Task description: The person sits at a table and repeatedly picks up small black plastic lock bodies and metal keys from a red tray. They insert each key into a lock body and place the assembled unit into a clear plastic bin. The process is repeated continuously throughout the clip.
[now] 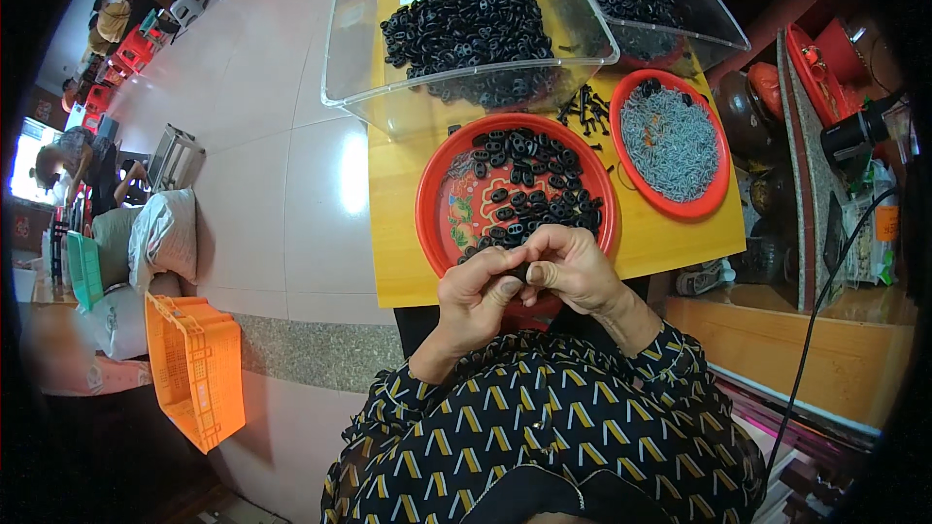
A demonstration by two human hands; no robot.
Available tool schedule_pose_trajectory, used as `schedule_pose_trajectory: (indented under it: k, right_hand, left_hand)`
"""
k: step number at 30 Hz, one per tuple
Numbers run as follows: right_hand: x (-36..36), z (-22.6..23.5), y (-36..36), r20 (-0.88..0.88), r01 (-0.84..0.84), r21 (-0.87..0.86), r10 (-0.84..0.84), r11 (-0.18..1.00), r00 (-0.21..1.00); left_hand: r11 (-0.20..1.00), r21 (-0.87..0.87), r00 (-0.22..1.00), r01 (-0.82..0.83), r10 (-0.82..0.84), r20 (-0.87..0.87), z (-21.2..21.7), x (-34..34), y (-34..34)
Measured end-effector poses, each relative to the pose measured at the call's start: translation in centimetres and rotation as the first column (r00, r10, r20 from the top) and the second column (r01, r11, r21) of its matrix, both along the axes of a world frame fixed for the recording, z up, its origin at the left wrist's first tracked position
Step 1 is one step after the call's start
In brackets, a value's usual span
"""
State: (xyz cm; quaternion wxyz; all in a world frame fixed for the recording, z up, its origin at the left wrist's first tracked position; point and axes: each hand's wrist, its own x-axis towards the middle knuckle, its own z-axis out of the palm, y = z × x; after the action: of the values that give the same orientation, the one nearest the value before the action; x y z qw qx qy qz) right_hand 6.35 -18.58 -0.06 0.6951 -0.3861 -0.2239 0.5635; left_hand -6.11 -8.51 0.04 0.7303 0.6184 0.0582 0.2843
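Note:
My left hand and my right hand meet at the near rim of a red round tray. Both are closed, thumbs and fingertips pinched together around a small black piece, mostly hidden by the fingers. Loose black oval pieces with holes lie scattered in this tray, over its printed floral bottom. To the right, a second red tray holds a heap of small silver screws, with a few black pieces at its far edge. Several black screw-like pins rest between the trays.
Two clear plastic bins of black pieces stand at the back of the yellow table. An orange crate and white sacks are on the left. A black cable hangs at right. Other people sit far left.

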Motion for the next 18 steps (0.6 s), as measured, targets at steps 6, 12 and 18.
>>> schedule_pose_trajectory:
  k: [6, 12, 18]
  right_hand:
    - [0.2, 0.3, 0.5, 0.050, -0.008, -0.033, 0.010, 0.999, 0.999]
    - [0.8, 0.4, 0.1, -0.089, -0.072, -0.085, 0.065, 0.994, 0.994]
    - [0.7, 1.1, -0.1, -0.057, -0.036, -0.125, 0.029, 0.992, 0.998]
  left_hand:
    - [0.999, 0.052, 1.000, 0.006, -0.005, -0.021, -0.6, 0.2, 0.3]
    - [0.950, -0.300, 0.994, 0.083, -0.101, -0.043, -0.7, -0.1, 0.2]
    - [0.948, -0.316, 0.995, 0.049, -0.072, -0.062, -2.4, -0.5, 0.5]
